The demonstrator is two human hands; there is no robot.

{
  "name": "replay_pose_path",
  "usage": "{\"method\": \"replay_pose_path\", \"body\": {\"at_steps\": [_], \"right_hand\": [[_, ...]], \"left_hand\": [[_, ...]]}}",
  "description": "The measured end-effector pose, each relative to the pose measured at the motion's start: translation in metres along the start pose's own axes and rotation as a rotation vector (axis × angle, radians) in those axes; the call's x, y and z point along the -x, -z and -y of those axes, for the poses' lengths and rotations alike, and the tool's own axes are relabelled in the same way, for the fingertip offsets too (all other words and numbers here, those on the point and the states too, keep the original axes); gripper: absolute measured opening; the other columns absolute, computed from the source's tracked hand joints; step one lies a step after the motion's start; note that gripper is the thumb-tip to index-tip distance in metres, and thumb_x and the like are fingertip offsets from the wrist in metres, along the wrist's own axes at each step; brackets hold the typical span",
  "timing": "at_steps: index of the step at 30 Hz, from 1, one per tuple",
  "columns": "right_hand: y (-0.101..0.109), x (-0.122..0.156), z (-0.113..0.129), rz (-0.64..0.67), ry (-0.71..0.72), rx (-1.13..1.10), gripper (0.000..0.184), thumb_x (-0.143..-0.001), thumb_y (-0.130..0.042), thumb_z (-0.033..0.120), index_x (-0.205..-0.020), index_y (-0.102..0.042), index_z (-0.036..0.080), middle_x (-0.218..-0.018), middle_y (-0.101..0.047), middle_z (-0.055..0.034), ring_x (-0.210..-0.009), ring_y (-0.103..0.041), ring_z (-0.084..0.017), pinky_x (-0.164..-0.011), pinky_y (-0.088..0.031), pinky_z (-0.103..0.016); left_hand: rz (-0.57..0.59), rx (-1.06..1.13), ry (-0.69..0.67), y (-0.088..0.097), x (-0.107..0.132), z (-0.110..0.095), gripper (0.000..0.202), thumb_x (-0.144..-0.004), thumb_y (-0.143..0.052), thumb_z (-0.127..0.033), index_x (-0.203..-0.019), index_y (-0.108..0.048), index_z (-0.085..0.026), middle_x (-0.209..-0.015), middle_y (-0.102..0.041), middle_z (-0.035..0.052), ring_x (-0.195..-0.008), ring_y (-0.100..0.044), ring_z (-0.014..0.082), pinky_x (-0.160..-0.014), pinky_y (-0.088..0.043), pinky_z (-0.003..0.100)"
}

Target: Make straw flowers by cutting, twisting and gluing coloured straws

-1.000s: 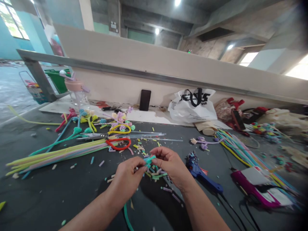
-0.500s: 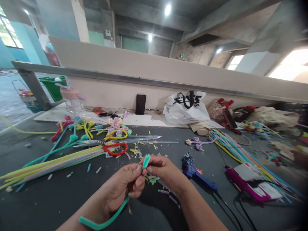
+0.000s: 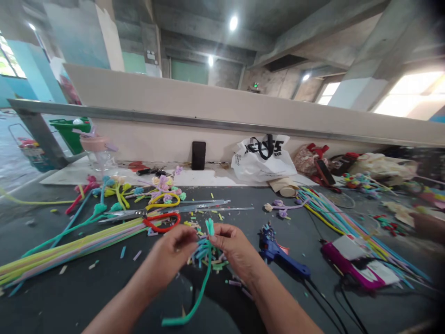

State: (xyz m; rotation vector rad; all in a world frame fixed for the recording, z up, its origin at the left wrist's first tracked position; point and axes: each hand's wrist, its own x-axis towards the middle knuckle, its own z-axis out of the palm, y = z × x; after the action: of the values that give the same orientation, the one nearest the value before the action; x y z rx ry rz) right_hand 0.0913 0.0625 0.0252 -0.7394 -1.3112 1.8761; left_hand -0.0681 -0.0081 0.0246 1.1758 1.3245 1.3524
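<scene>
Between the thumb and fingers of my right hand (image 3: 233,247) is a teal-green pipe cleaner (image 3: 204,284). Its top end is folded into a small upright bunch of loops, and the long tail hangs down and curves left over the table. My left hand (image 3: 175,248) is just left of the stem, thumb and fingers apart, apparently holding nothing. Cut pieces of pipe cleaner (image 3: 200,253) lie in a pile behind and below the hands. Scissors with red and yellow handles (image 3: 162,222) lie beyond my left hand. A blue glue gun (image 3: 283,255) rests to the right of my right hand.
Bundles of long pipe cleaners lie at left (image 3: 79,241) and right (image 3: 333,218). A phone (image 3: 198,155) leans on the back panel beside a white bag (image 3: 264,160). A magenta-and-white box (image 3: 358,262) with cords sits at right. Another person's hand (image 3: 426,226) shows at the right edge.
My left hand has let go of the pipe cleaner and moved left. The tail now hangs freely below my right hand. The whole view has shifted slightly.
</scene>
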Motion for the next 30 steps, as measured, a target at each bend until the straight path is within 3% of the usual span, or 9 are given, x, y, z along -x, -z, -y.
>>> {"method": "replay_pose_path", "body": {"at_steps": [2, 4, 8, 9, 12, 16, 20, 23, 30], "right_hand": [[0.001, -0.001, 0.003, -0.05, 0.038, -0.005, 0.023, -0.053, -0.077, 0.027, -0.056, -0.058, 0.016, -0.064, -0.053, 0.0022, -0.06, -0.046, -0.01, -0.06, -0.036, -0.023], [-0.001, -0.002, 0.003, -0.058, 0.05, -0.035, 0.024, -0.052, -0.077, 0.026, -0.054, -0.056, 0.016, -0.065, -0.053, 0.0022, -0.061, -0.046, -0.01, -0.06, -0.036, -0.023], [-0.012, -0.001, -0.006, -0.107, 0.098, -0.083, 0.025, -0.052, -0.077, 0.025, -0.053, -0.054, 0.016, -0.069, -0.053, 0.0021, -0.062, -0.048, -0.011, -0.058, -0.037, -0.023], [-0.015, -0.001, -0.008, -0.113, 0.093, -0.09, 0.024, -0.054, -0.077, 0.026, -0.054, -0.054, 0.017, -0.069, -0.052, 0.0024, -0.061, -0.048, -0.011, -0.056, -0.036, -0.023], [-0.018, 0.002, -0.01, -0.07, 0.049, -0.089, 0.023, -0.057, -0.075, 0.029, -0.056, -0.055, 0.018, -0.066, -0.051, 0.0034, -0.057, -0.047, -0.011, -0.053, -0.036, -0.023], [-0.008, 0.003, -0.003, 0.097, -0.041, -0.027, 0.023, -0.056, -0.077, 0.024, -0.074, -0.064, 0.017, -0.074, -0.056, 0.0012, -0.067, -0.049, -0.011, -0.062, -0.037, -0.023], [0.004, 0.003, 0.01, 0.095, -0.03, -0.06, 0.038, -0.063, -0.073, 0.023, -0.1, -0.062, 0.021, -0.093, -0.058, -0.0017, -0.068, -0.049, -0.008, -0.063, -0.038, -0.02], [0.008, 0.005, 0.016, 0.104, -0.021, -0.039, 0.031, -0.069, -0.068, 0.029, -0.097, -0.064, 0.02, -0.094, -0.058, -0.0027, -0.057, -0.045, -0.004, -0.053, -0.036, -0.018], [0.011, 0.007, 0.016, 0.13, -0.109, 0.176, 0.019, -0.065, -0.07, 0.027, -0.078, -0.063, 0.015, -0.057, -0.055, 0.0033, -0.043, -0.042, -0.004, -0.04, -0.032, -0.017]], "left_hand": [[-0.203, -0.098, -0.103, 0.014, -0.004, -0.006, 0.026, -0.066, -0.065, -0.027, -0.09, -0.057, -0.019, -0.09, -0.061, 0.0023, -0.088, -0.055, 0.0159, -0.082, -0.04, 0.026], [-0.253, -0.07, -0.115, 0.014, -0.003, -0.009, 0.028, -0.067, -0.063, -0.029, -0.093, -0.054, -0.02, -0.094, -0.061, 0.0024, -0.093, -0.054, 0.0166, -0.083, -0.041, 0.026], [-0.072, 0.145, -0.005, -0.019, 0.008, 0.0, 0.039, -0.069, -0.061, -0.032, -0.102, -0.045, -0.019, -0.09, -0.061, 0.004, -0.086, -0.058, 0.0154, -0.074, -0.044, 0.025], [-0.003, 0.163, 0.01, -0.027, 0.01, 0.004, 0.041, -0.068, -0.062, -0.032, -0.102, -0.044, -0.018, -0.087, -0.061, 0.0037, -0.08, -0.058, 0.0142, -0.071, -0.045, 0.024], [0.03, 0.164, 0.079, -0.039, 0.013, 0.012, 0.029, -0.073, -0.057, -0.037, -0.09, -0.045, -0.018, -0.063, -0.053, -0.0037, -0.051, -0.049, 0.0081, -0.053, -0.041, 0.021], [0.039, 0.179, 0.227, -0.03, 0.012, 0.008, 0.024, -0.076, -0.052, -0.042, -0.077, -0.043, -0.019, -0.052, -0.044, -0.0077, -0.036, -0.025, 0.0028, -0.037, -0.017, 0.016], [0.111, 0.09, 0.244, -0.021, 0.012, 0.0, 0.028, -0.077, -0.051, -0.042, -0.066, -0.043, -0.017, -0.048, -0.044, -0.0066, -0.037, -0.021, 0.0029, -0.038, -0.012, 0.018], [0.208, -0.033, 0.223, -0.019, 0.011, 0.002, 0.028, -0.076, -0.05, -0.042, -0.065, -0.048, -0.016, -0.042, -0.043, -0.0063, -0.037, -0.025, 0.0043, -0.038, -0.015, 0.018], [0.286, -0.19, 0.189, -0.017, 0.011, 0.003, 0.023, -0.077, -0.046, -0.035, -0.065, -0.052, -0.016, -0.041, -0.037, -0.0075, -0.039, -0.029, 0.0062, -0.043, -0.022, 0.019]]}}
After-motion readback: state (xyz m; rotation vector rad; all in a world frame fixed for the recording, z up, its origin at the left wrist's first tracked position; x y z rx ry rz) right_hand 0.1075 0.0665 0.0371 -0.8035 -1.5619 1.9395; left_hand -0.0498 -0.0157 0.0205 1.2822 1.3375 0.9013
